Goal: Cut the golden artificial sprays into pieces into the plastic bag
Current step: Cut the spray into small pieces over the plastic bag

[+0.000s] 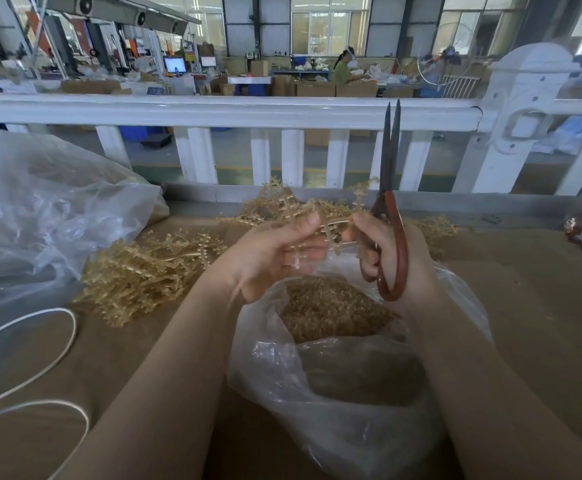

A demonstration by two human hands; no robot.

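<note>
Up close, I see a brown bench [524, 306] behind a white railing [213, 114] in a busy workshop.
My left hand [275, 254] pinches a golden spray [331, 223] above the open plastic bag [334, 393] of cut pieces [331, 306]; my right hand [396, 258] grips red-handled scissors [389, 216], blades nearly together, pointing up.

A factory workshop hall: stacked brown cardboard boxes [284, 85], a lit computer monitor [175, 64], tall grid-paned windows [331, 24] and a seated worker [344, 67] beyond a white painted railing [213, 114].
</note>
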